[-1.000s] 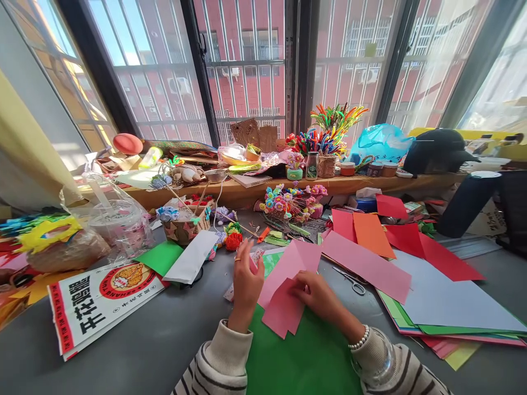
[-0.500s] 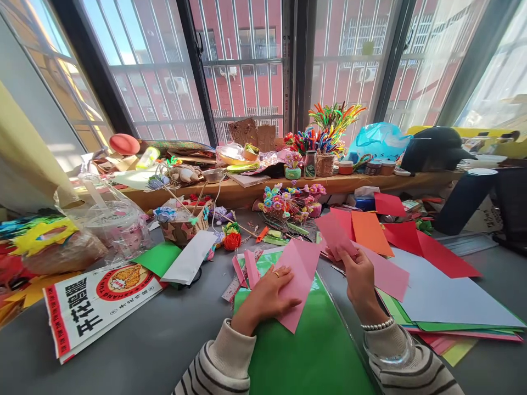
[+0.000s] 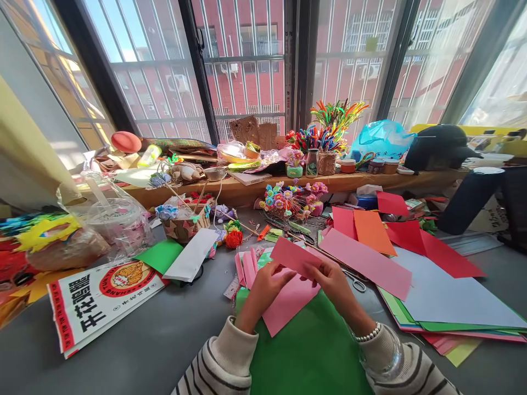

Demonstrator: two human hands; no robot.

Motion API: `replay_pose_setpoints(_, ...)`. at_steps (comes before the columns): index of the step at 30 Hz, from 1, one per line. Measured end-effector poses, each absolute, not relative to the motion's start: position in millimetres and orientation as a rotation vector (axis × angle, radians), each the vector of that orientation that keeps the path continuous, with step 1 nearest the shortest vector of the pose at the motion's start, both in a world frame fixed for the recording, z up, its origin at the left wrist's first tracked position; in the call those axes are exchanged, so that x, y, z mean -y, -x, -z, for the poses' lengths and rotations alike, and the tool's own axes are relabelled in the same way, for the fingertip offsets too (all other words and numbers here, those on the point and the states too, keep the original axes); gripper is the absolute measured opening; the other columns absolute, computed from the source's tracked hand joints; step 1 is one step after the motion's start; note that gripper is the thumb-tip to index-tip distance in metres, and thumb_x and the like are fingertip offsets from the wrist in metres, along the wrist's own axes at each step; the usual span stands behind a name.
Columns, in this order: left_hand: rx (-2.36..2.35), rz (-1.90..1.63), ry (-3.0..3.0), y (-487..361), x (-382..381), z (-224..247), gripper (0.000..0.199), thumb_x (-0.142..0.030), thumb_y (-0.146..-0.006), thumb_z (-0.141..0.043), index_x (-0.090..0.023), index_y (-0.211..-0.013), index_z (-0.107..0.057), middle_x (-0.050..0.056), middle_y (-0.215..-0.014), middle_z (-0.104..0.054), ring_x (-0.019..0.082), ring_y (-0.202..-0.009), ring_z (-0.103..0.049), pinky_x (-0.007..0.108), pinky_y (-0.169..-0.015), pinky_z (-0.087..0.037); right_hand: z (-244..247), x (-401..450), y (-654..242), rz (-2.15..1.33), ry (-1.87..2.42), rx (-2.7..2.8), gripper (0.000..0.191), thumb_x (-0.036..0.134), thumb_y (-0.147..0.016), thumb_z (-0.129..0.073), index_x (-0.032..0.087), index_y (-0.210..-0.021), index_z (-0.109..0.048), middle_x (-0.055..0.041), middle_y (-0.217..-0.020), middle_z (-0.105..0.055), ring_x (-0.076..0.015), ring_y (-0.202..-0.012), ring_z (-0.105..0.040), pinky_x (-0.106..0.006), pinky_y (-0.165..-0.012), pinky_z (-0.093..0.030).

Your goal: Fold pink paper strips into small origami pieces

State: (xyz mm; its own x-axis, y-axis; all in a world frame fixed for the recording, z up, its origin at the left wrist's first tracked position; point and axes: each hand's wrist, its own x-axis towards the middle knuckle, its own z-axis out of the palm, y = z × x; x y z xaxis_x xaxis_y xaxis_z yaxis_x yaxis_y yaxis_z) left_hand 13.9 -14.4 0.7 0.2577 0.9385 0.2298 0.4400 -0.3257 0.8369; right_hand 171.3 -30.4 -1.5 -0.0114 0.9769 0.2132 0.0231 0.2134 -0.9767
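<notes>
A small pink paper rectangle (image 3: 294,257) is held up between my two hands. My left hand (image 3: 269,285) pinches its left end, and my right hand (image 3: 329,280) grips its right end with thumb and fingers. Under them a larger pink paper sheet (image 3: 284,307) lies on the green sheet (image 3: 308,351). Folded pink paper pieces (image 3: 247,267) rest left of my left hand, next to a ruler (image 3: 233,288). Right of my right hand lie scissors (image 3: 357,282) and a long pink paper strip (image 3: 366,260).
White paper (image 3: 457,291) tops a stack of coloured sheets at right, near red paper (image 3: 448,252) and orange paper (image 3: 374,233). A printed paper bag (image 3: 107,302) lies at left. Pipe-cleaner flowers (image 3: 288,198) stand at the back. A dark bottle (image 3: 469,203) stands at far right.
My right hand has brought the small pink paper leftward over the larger sheet. My left hand has lifted from that sheet and taken the small paper's other end. The scissors are now uncovered.
</notes>
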Motion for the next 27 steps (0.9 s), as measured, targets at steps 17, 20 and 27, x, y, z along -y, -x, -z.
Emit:
replay_pose_setpoints(17, -1.01, -1.078, -1.012, -11.2, 11.7, -5.9, 0.041, -0.05, -0.066, -0.051, -0.01, -0.071, -0.061, 0.008, -0.061, -0.065, 0.017, -0.06, -0.063, 0.031, -0.065, -0.051, 5.9, 31.5, -171.3, -1.055, 0.905, 1.355, 0.024, 0.025, -0.072, -0.051, 0.022, -0.092, -0.063, -0.0014, -0.081, -0.065, -0.013, -0.056, -0.061, -0.03, -0.054, -0.052)
replay_pose_setpoints(20, -0.937, -1.003, -0.99, -13.2, 12.6, -6.0, 0.044, -0.05, -0.068, -0.048, -0.008, -0.075, -0.061, 0.01, -0.065, -0.066, 0.018, -0.067, -0.063, 0.031, -0.07, -0.05, 8.8, 31.4, -170.1, -0.929, 0.926, 1.437, 0.026, 0.02, -0.072, -0.049, 0.023, -0.094, -0.062, -0.0018, -0.087, -0.065, -0.0135, -0.06, -0.061, -0.03, -0.056, -0.053)
replay_pose_setpoints(27, -0.99, -1.052, -1.051, -16.9, 12.7, -3.8, 0.032, -0.04, -0.064, -0.058, -0.01, -0.071, -0.06, 0.007, -0.068, -0.067, 0.018, -0.069, -0.062, 0.03, -0.073, -0.049, 9.2, 31.5, -169.2, -0.628, 0.911, 1.796, 0.035, 0.013, -0.077, -0.04, 0.03, -0.103, -0.055, -0.0003, -0.105, -0.059, -0.0165, -0.087, -0.057, -0.031, -0.069, -0.05)
